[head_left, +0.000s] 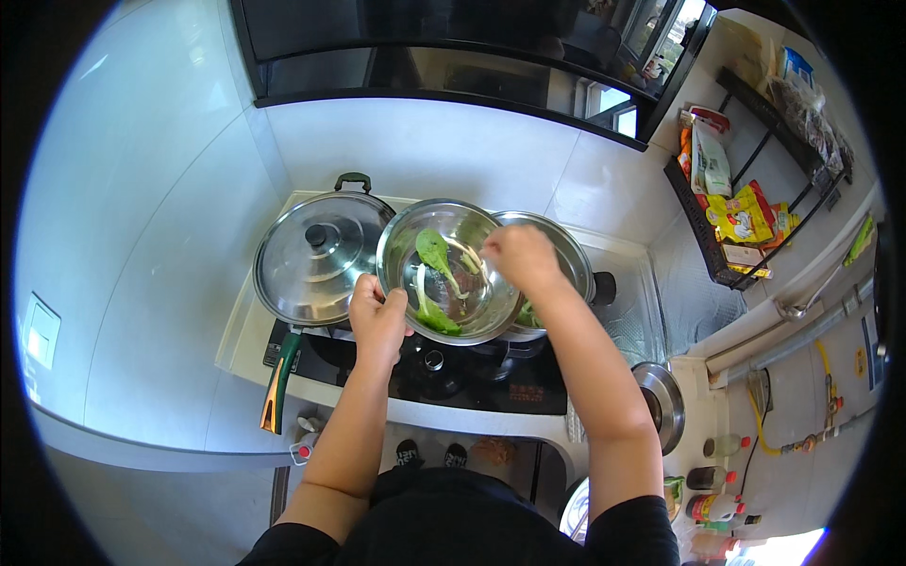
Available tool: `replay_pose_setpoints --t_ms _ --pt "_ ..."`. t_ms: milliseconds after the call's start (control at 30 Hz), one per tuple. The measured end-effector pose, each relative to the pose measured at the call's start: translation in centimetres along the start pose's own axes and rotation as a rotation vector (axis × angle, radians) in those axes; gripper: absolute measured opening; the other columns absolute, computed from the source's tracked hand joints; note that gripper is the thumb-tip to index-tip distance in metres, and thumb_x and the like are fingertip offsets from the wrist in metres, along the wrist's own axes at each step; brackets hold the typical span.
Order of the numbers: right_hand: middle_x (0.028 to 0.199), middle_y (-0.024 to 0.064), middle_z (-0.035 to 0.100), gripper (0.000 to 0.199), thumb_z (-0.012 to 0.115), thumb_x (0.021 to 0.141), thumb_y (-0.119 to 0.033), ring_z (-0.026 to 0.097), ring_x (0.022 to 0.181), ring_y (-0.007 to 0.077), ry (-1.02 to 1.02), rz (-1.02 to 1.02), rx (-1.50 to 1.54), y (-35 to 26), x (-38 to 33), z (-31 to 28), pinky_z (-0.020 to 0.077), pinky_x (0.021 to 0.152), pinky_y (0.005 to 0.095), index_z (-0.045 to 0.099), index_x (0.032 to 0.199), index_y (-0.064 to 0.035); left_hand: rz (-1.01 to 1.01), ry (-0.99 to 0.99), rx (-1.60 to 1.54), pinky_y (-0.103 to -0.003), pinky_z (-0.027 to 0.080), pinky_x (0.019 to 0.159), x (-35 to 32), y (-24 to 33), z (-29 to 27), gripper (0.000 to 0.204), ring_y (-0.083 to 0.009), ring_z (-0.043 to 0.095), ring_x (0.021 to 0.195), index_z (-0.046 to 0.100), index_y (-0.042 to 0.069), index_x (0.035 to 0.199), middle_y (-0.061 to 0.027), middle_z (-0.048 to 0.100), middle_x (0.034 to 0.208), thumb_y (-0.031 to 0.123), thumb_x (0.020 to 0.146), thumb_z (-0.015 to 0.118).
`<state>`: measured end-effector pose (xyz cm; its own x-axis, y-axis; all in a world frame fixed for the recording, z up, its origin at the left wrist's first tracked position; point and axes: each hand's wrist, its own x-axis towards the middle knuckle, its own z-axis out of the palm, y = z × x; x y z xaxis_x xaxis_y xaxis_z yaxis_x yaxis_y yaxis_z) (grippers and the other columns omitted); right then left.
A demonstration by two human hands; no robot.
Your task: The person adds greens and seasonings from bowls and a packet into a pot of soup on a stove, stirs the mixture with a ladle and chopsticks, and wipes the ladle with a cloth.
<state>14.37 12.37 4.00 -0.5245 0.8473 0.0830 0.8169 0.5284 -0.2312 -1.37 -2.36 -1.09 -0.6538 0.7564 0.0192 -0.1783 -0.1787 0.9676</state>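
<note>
My left hand (pixel 377 316) grips the left rim of a shiny steel bowl (pixel 401 250), thumb on the edge. The bowl is tilted and held above the stove, overlapping a steel pot (pixel 569 253) to its right. Inside the bowl lie a few leafy greens (pixel 432 249) with pale stems, and some water seems to glisten at the bottom. Over the bowl's right side is my right hand (pixel 522 257), its fingers curled and slightly blurred; whatever they hold is hidden. More green leaves (pixel 528 314) show in the pot, partly covered by the bowl and my forearm.
A lidded pan (pixel 326 255) with a green-and-copper handle stands on the left of the black gas stove (pixel 415 382). A range hood (pixel 453 71) hangs above. To the right are a wall rack (pixel 698 217) with packets, a steel lid (pixel 665 406) and several bottles (pixel 713 478).
</note>
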Motion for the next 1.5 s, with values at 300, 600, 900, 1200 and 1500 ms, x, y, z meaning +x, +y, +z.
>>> replay_pose_setpoints --t_ms 300,600,900,1200,1500 --pt "0.103 0.0194 0.065 0.039 0.068 0.070 -0.027 0.063 0.095 0.0324 -0.328 0.083 0.071 -3.1 1.5 1.2 0.0509 0.084 0.0393 0.066 0.099 -0.0006 0.012 -0.018 0.045 -0.024 0.042 0.033 -0.5 -0.4 0.3 0.019 -0.0081 0.046 0.043 0.038 0.007 0.072 -0.0030 0.046 0.061 0.003 0.078 0.056" --pt "0.092 0.0173 0.067 0.034 0.072 0.062 -0.030 0.064 0.088 0.0304 -0.331 0.089 0.071 -4.4 1.2 3.3 0.0513 0.080 0.0374 0.069 0.083 -0.0033 0.010 -0.006 0.077 -0.025 0.043 0.033 -0.7 -0.3 -0.2 0.019 -0.0086 0.047 0.043 0.037 0.007 0.072 -0.0031 0.046 0.059 0.004 0.076 0.055" --pt "0.085 0.0197 0.067 0.033 0.069 0.060 -0.031 0.065 0.083 0.0303 -0.129 0.126 0.225 -3.6 0.3 -4.0 0.0512 0.078 0.0368 0.069 0.076 -0.0021 0.007 0.025 0.052 -0.024 0.041 0.033 -0.1 -0.2 -0.9 0.020 -0.0082 0.044 0.040 0.037 0.008 0.072 -0.0033 0.047 0.059 0.002 0.078 0.055" --pt "0.086 0.0178 0.067 0.029 0.073 0.064 -0.033 0.065 0.087 0.0295 0.120 0.351 -0.078 5.4 -0.5 -4.1 0.0521 0.079 0.0392 0.070 0.074 -0.0056 0.016 0.064 0.038 -0.024 0.041 0.033 0.7 0.3 -1.3 0.019 -0.0086 0.044 0.039 0.037 0.008 0.074 -0.0033 0.047 0.060 0.002 0.079 0.054" --pt "0.077 0.0162 0.066 0.036 0.072 0.065 -0.036 0.065 0.073 0.0274 -0.428 -0.161 0.193 -5.4 -2.8 0.3 0.0503 0.069 0.0358 0.069 0.079 -0.0031 0.027 -0.044 -0.022 -0.024 0.040 0.032 -1.1 -0.1 0.8 0.019 -0.0076 0.044 0.040 0.037 0.008 0.075 -0.0037 0.046 0.060 0.001 0.079 0.055"
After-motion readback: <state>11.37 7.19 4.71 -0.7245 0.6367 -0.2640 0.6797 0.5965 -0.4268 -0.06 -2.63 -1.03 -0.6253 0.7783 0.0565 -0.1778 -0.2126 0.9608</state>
